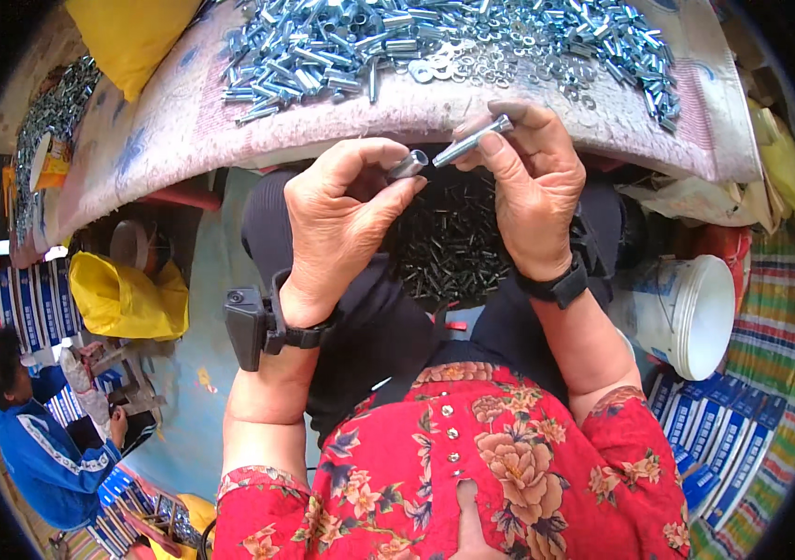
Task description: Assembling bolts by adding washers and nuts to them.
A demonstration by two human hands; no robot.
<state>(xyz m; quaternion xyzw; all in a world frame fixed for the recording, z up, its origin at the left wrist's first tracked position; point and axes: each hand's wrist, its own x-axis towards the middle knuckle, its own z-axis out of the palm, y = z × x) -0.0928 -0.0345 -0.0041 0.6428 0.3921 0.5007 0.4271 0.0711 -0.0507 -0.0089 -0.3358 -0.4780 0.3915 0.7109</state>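
Over my lap, in front of the table edge, my left hand [341,201] pinches a short shiny metal sleeve [408,165], its open end turned to the right. My right hand [539,187] grips a metal bolt [472,142] between thumb and fingers. The bolt is tilted, its lower end pointing at the sleeve's mouth; a small gap separates the two. Beyond my hands lies a heap of loose metal sleeves [309,61], with flat washers [472,65] beside it and more metal pieces [645,75] to the right. Many dark metal pieces [453,243] sit between my knees.
A cloth-covered table [182,145] spans the front. White buckets [703,317] stand at my right, near stacked blue-and-white boxes [729,448]. A yellow bag [131,299] lies on the left. Farther left, another person in a blue jacket [47,457] sits near more boxes.
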